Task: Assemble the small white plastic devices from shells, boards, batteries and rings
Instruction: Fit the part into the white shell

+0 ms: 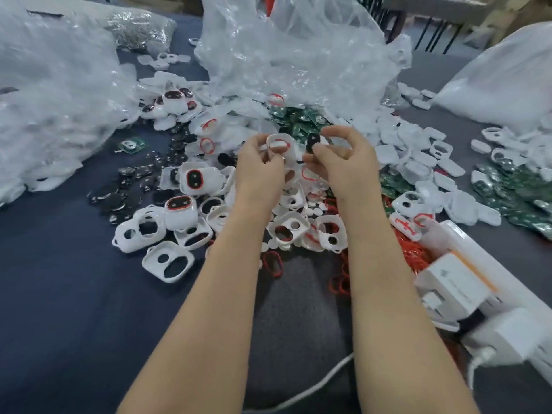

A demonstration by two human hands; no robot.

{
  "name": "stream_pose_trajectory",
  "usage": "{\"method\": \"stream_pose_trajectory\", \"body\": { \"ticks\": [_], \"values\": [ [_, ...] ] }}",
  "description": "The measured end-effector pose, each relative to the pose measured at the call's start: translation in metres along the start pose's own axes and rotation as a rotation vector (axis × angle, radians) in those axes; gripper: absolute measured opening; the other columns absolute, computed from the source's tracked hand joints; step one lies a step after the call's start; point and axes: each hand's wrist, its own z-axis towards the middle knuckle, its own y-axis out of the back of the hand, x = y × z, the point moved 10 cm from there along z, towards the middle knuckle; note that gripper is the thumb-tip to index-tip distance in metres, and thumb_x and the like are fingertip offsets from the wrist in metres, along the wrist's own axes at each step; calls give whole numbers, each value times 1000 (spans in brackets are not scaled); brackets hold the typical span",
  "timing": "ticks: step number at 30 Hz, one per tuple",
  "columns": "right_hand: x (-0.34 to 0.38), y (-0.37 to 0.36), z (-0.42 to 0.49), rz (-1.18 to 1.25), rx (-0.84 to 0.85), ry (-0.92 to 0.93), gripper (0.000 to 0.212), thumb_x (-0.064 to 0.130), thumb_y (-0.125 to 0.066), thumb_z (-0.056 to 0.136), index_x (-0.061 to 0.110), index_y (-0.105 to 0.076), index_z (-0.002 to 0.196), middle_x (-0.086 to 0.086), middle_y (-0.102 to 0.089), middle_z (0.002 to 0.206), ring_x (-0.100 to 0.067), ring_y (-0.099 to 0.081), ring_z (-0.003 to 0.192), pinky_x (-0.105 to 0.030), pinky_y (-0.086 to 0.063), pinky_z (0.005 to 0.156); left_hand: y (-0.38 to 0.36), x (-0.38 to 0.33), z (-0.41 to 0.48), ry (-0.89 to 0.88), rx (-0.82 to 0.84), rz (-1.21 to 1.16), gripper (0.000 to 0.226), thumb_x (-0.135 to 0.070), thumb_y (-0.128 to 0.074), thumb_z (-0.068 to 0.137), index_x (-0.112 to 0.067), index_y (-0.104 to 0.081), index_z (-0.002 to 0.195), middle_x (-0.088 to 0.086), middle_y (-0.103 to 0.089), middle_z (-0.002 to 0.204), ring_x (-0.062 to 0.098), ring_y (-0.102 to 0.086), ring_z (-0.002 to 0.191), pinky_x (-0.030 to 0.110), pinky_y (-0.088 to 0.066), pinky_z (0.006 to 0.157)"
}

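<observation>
My left hand [259, 168] holds a white shell [282, 149] with a red ring around its oval opening, raised above the pile. Just to its right, my right hand [340, 156] pinches a small black oval piece [313, 142]; the two parts are close but apart. Below the hands lie loose white shells [168, 262], red rings [272, 263] and small white discs. Dark coin batteries [113, 201] are spread at the left. Green boards [301, 119] are heaped behind the hands and at the far right. Assembled devices [180, 209] with dark faces sit left of my left forearm.
Large clear plastic bags [286, 52] rise behind the pile and at the left [50, 100]. A white bag [504, 82] stands at the back right. White boxes [454, 288] and a white cable [313, 386] lie at the lower right on the dark blue table [74, 309].
</observation>
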Motion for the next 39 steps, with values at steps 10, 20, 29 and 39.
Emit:
{"method": "stream_pose_trajectory", "body": {
  "ticks": [10,20,29,39],
  "values": [
    [-1,-10,-1,-84,81,61,22,2,-57,92,13,-65,109,-2,-70,97,-9,-70,80,-22,-57,77,-2,-10,-2,-125,-1,134,18,-11,-49,98,-15,-55,114,10,-68,107,25,-68,96,49,-54,89],
    [19,-22,-10,-377,28,303,17,6,-62,88,11,-66,104,8,-66,85,-8,-65,82,-25,-54,80,-15,-22,-12,-284,40,301,29,-10,-47,98,-15,-55,126,1,-67,107,15,-65,96,30,-52,86],
    [19,-13,-7,-313,5,301,9,12,-61,91,14,-69,92,9,-66,79,-3,-62,75,-17,-51,73,-19,-6,-9,-170,116,119,17,-9,-52,98,-24,-59,95,9,-71,92,19,-71,85,40,-58,84],
    [-9,-7,1,-174,75,75,10,15,-61,92,16,-67,99,8,-69,85,0,-63,74,-18,-50,68,-24,9,-7,3,209,-52,11,-11,-56,96,-9,-64,104,3,-69,86,12,-69,78,27,-57,76]
  ]
}}
